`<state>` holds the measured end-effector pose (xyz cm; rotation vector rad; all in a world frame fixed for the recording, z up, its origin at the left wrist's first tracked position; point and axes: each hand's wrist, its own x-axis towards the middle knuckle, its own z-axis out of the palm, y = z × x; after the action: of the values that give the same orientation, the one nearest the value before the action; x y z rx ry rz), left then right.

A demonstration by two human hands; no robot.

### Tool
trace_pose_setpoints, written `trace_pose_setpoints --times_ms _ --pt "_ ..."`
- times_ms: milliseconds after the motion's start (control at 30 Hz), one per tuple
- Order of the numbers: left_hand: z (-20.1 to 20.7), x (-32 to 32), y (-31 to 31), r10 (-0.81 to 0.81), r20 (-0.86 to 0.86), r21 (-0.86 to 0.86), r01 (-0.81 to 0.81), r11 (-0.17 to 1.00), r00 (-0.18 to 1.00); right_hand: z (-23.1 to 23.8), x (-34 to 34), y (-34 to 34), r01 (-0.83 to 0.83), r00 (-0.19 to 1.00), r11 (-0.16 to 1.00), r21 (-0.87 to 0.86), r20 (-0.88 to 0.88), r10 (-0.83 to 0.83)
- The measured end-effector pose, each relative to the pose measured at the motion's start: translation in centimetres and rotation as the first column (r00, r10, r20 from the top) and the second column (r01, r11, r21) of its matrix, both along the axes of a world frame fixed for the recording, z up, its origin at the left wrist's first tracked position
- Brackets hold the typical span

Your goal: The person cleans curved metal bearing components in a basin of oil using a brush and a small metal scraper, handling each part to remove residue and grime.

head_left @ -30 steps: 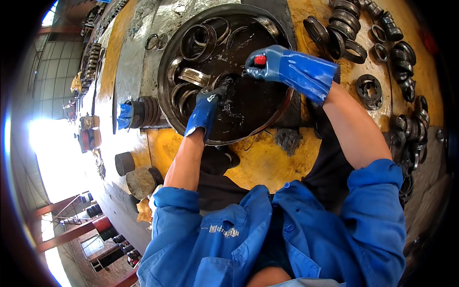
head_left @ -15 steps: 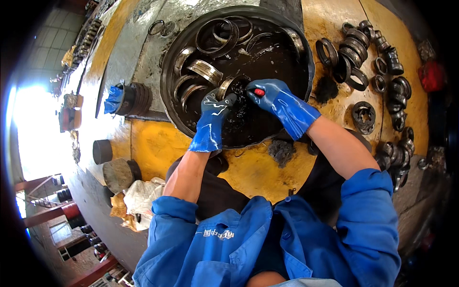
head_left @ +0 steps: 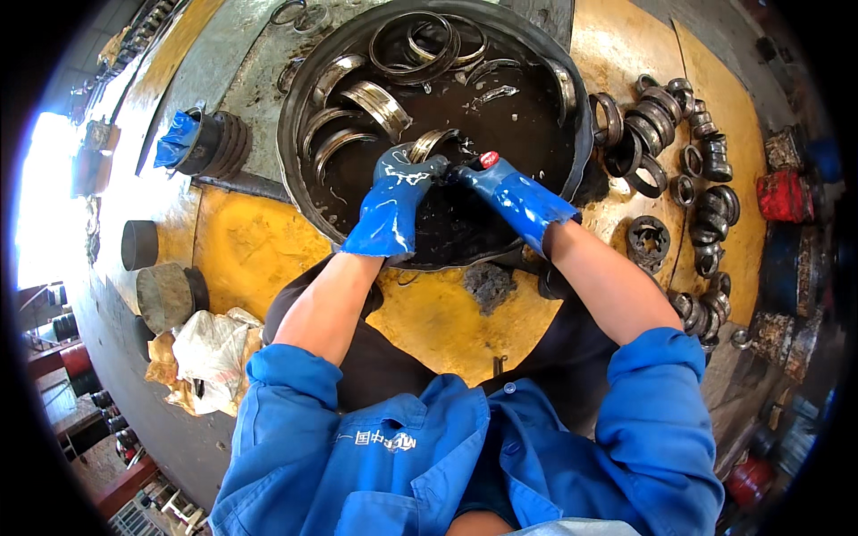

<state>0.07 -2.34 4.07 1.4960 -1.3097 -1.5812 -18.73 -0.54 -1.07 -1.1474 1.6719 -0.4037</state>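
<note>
While left hand [head_left: 399,183] is gripping metal ring [head_left: 431,144] around middle of round basin [head_left: 290,152], right hand [head_left: 503,189] is gripping red-ended tool [head_left: 489,159] — other end hidden. Wet gloves could be slipping, dropping ring into dark liquid [head_left: 527,121] or jolting tool toward left hand. Basin is holding liquid plus loose rings — banded ring [head_left: 379,109] lying left, large ring [head_left: 414,75] far, another ring [head_left: 564,92] standing right.
</note>
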Motion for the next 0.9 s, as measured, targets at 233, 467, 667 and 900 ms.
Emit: trace_pose_setpoints --times_ms 233,467,667,900 --pt "-2.5 2.4 -2.4 -0.091 0.151 0.142 0.07 0.987 0.984 -0.6 1.0 1.5 -0.197 0.96 0.968 -0.153 0.171 0.222" --pt "-5.8 1.6 -5.7 -0.207 0.102 0.074 0.2 0.977 0.973 -1.3 0.5 2.7 -0.502 0.863 0.626 -0.597 -0.389 0.322" --pt "-7.3 1.5 -5.0 -0.264 0.296 -0.117 0.309 0.944 0.918 0.7 0.2 2.5 -0.835 0.393 0.491 -0.249 -0.894 0.214" --pt "-8.0 2.4 -1.7 0.004 0.433 -0.394 0.185 0.901 0.901 0.8 -0.4 1.0 -0.624 0.744 0.495 -0.604 -0.654 0.14"
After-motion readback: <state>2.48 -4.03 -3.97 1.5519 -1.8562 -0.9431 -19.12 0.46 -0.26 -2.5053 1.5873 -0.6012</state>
